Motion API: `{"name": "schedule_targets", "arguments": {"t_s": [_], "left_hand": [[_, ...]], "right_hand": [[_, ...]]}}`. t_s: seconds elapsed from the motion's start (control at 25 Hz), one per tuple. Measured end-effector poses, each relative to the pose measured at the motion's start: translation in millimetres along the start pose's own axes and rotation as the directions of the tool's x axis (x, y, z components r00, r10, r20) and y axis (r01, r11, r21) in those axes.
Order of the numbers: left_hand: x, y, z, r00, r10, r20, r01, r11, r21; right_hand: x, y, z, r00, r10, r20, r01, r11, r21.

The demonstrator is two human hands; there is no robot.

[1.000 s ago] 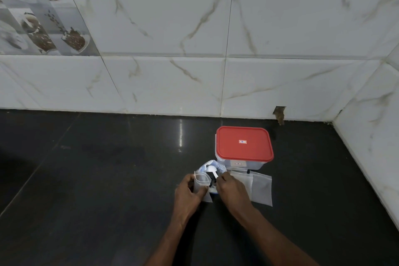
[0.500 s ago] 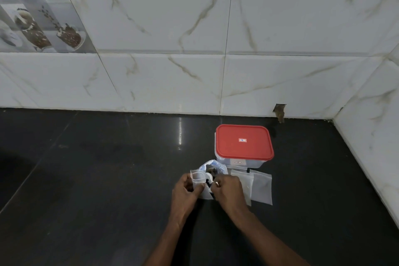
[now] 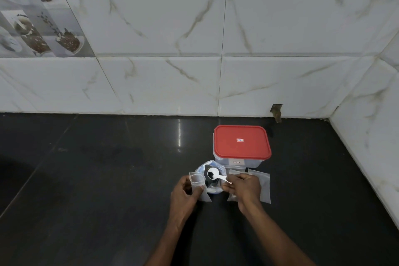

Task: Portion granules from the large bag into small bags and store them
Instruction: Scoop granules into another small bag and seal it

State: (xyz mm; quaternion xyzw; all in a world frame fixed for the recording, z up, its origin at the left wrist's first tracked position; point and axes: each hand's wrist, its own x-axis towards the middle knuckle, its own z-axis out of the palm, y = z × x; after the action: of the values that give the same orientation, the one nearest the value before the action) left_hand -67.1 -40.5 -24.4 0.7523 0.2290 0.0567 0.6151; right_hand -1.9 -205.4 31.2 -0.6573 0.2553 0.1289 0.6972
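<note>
Left hand: we see it curled round a small bag, pinching the sides so the mouth stands open and upward. It sits in front of the red-lidded container and to that container's left.
Right hand: we see its fingertips pinching the handle of a white spoon, directly in front of the container.
Spoon: its bowl points left, away from the right hand, and hangs over the open large bag. We make out a little dark matter at the bowl's lower edge, but cannot tell how much.
Large bag: blue and white, just in front of the container's near left corner and between our two hands, with dark granules showing inside.
Small bag against spoon: just beside the bowl, on its left; we cannot tell whether they touch.
Spare bags: flat on the dark counter in front of the container, partly under the right hand.
Container: lid on, standing near the tiled wall.
Change from half a second ago: our hands were then close together, with the spoon mostly hidden between them. Now they are apart, the right hand has drawn rightward, and the bowl shows plainly above the large bag. Container and spare bags lie as before.
</note>
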Motion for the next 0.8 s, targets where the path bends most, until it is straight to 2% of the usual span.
{"name": "schedule_targets", "arguments": {"t_s": [0.12,0.2,0.24,0.28,0.32,0.36,0.4,0.44,0.48,0.52,0.6,0.68,0.72,0.76,0.8], "left_hand": [[-3,5,2,1.000,0.025,0.000,-0.024,0.999,0.044],[-4,5,2,0.999,0.034,0.002,-0.034,0.997,0.074],[-4,6,2,0.999,0.037,0.004,-0.037,0.995,0.088],[-5,7,2,0.999,0.039,0.000,-0.039,0.994,0.100],[-5,8,2,0.999,0.039,-0.004,-0.038,0.994,0.104],[-6,9,1,0.999,0.037,-0.010,-0.036,0.994,0.105],[-6,10,1,0.999,0.037,-0.012,-0.036,0.994,0.105],[-7,11,0,0.999,0.040,-0.010,-0.039,0.994,0.107],[-7,13,0,0.999,0.047,-0.008,-0.046,0.993,0.107],[-7,14,0,0.999,0.053,-0.008,-0.052,0.993,0.107],[-7,15,-1,0.999,0.052,-0.008,-0.051,0.993,0.106],[-6,13,-1,0.999,0.051,-0.005,-0.050,0.993,0.111],[-5,12,-1,0.999,0.051,-0.007,-0.050,0.992,0.113],[-5,11,-1,0.999,0.049,-0.011,-0.047,0.992,0.117],[-4,11,-1,0.999,0.045,-0.014,-0.043,0.992,0.119]], "right_hand": [[-14,-13,-4,0.991,-0.129,0.038,0.128,0.992,0.016],[-28,-17,-4,0.944,-0.311,0.113,0.319,0.946,-0.060],[-35,-15,-3,0.895,-0.419,0.155,0.439,0.889,-0.130],[-41,-10,-2,0.808,-0.554,0.200,0.589,0.774,-0.233],[-44,-3,-1,0.666,-0.695,0.271,0.741,0.573,-0.350],[-44,8,-1,0.496,-0.773,0.396,0.838,0.307,-0.452],[-43,21,-3,0.360,-0.765,0.535,0.865,0.058,-0.499],[-41,34,-6,0.278,-0.719,0.637,0.854,-0.119,-0.506],[-38,43,-9,0.228,-0.688,0.689,0.833,-0.228,-0.504],[-38,49,-13,0.195,-0.683,0.704,0.811,-0.292,-0.508],[-35,56,-15,0.173,-0.709,0.683,0.791,-0.313,-0.526],[-30,57,-15,0.181,-0.740,0.648,0.809,-0.263,-0.525],[-29,56,-13,0.217,-0.767,0.604,0.829,-0.183,-0.529],[-32,51,-11,0.299,-0.804,0.514,0.850,-0.020,-0.527],[-35,41,-9,0.436,-0.817,0.376,0.842,0.224,-0.491]]}}
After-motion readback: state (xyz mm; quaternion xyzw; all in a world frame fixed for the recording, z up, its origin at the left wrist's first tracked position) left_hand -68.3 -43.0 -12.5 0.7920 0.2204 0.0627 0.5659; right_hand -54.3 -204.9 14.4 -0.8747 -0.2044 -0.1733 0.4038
